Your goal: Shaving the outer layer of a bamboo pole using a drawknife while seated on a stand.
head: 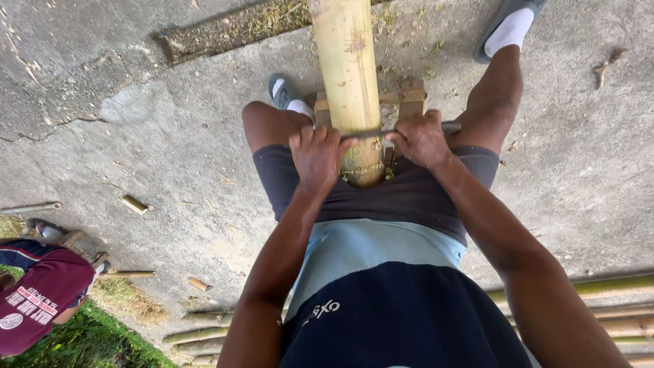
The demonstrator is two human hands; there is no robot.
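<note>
Two bare hands close on a dark metal blade laid crosswise over a thick yellow bamboo pole: the left hand has its grip clamped on the blade's end at nine o'clock of the pole, and the right hand has its grip clamped on the end at three o'clock. Running from twelve o'clock down to the person's lap, the pole rests on a small wooden stand on the concrete floor, between the knees. Cut bamboo poles lie at five o'clock, another person's maroon sleeve shows at eight o'clock, and no container is in view.
</note>
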